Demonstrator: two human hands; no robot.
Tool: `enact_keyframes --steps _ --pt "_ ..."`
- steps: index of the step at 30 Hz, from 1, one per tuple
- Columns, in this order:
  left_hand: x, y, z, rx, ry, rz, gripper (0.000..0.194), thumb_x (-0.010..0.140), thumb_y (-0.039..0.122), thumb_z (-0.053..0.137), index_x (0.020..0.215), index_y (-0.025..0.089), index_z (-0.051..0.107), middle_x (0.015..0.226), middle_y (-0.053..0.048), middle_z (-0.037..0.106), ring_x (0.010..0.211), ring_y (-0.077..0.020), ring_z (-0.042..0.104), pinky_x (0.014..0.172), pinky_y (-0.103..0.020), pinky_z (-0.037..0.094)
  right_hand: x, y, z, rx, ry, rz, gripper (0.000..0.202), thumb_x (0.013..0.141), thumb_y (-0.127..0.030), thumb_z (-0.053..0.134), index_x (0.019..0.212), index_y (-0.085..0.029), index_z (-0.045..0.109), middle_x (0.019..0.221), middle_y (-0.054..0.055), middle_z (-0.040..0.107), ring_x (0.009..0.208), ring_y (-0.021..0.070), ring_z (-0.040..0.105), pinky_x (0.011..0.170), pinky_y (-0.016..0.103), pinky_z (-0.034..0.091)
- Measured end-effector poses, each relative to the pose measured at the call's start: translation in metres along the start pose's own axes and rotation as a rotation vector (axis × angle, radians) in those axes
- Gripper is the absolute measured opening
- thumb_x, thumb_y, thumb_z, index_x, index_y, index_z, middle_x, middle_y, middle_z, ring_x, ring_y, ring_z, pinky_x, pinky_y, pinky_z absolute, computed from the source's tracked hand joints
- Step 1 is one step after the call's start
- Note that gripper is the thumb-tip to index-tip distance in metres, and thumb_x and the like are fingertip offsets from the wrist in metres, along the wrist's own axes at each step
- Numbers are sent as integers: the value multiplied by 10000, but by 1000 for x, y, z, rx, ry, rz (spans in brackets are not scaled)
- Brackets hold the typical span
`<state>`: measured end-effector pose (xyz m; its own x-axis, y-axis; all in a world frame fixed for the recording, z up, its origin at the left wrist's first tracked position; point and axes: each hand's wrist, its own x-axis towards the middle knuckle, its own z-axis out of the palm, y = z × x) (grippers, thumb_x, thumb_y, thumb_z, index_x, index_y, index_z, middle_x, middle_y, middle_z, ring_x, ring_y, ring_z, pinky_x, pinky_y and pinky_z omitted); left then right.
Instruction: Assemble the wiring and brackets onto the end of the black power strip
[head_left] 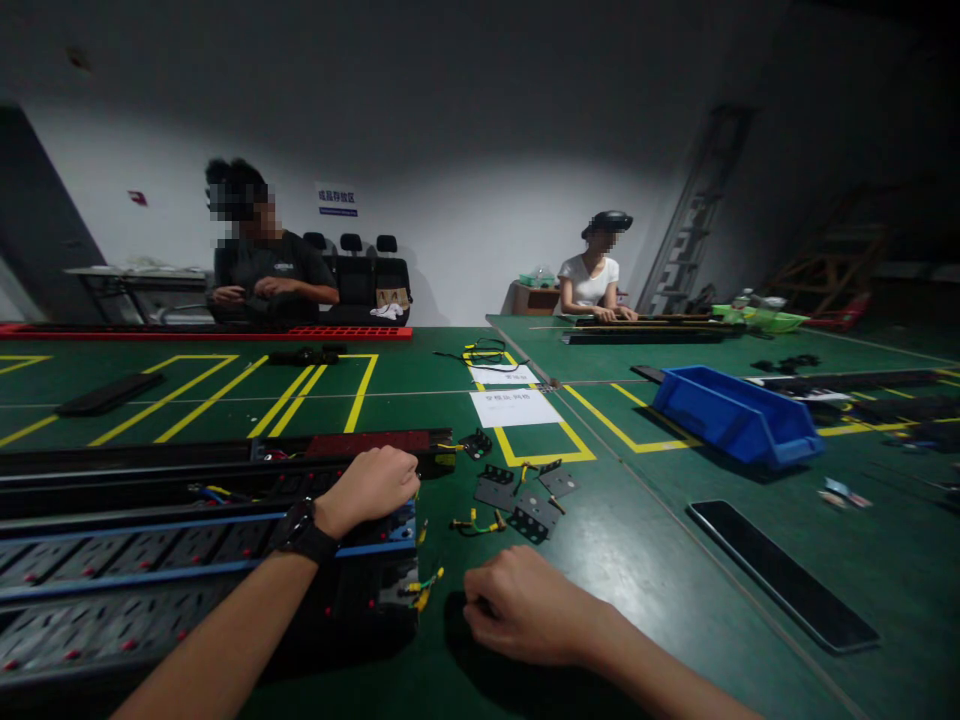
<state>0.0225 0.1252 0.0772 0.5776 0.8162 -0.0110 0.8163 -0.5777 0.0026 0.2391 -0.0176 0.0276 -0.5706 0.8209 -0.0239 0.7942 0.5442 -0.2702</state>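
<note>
My left hand [371, 488], with a black watch on its wrist, is closed over the end of the long black metal rails [187, 560]. Its fingertips are turned away, so whatever they grip is hidden. In a loose fist, my right hand [525, 605] sits low over the green table, to the right of the rail ends; nothing shows in it, but its palm is hidden. Beyond it lie several black perforated brackets [531, 515] and a short green-and-yellow wire [478, 522]. Another such wire [426, 585] sticks out from the near rail's end.
A blue bin [739, 415] and a black flat panel [780, 575] lie to the right. Paper sheets [516, 408] lie mid-table. Across the table, one person [274, 270] works behind a red rail [360, 334], another person [591, 280] beside long dark strips [652, 335].
</note>
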Motion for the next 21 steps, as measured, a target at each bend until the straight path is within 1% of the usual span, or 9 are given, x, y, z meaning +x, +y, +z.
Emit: enact_keyframes --steps 4,7,14,21 --pt "0 -1 1 11 11 7 280 953 234 470 778 194 685 890 -123 769 899 -287 753 777 -360 521 0 -2 -3 -9 -29 14 183 940 -250 628 812 -173 732 670 0 666 561 117 496 577 302 204" --pt "1 -1 2 18 14 5 280 953 232 472 763 194 673 882 -118 771 896 -285 757 754 -349 509 0 -2 -3 -1 -23 19 178 939 -253 632 808 -179 728 676 3 676 568 123 509 577 304 204" --pt "1 -3 3 6 27 17 276 952 226 476 748 195 659 876 -120 769 897 -287 756 751 -351 502 1 -1 0 -7 11 12 164 918 -241 633 793 -184 722 672 6 687 549 118 477 568 311 193" --pt "1 -2 3 -5 23 6 273 952 236 486 753 196 669 884 -123 769 895 -286 756 763 -350 511 0 -1 -3 -18 -14 8 200 947 -264 605 818 -186 737 701 10 710 558 117 473 575 312 200"
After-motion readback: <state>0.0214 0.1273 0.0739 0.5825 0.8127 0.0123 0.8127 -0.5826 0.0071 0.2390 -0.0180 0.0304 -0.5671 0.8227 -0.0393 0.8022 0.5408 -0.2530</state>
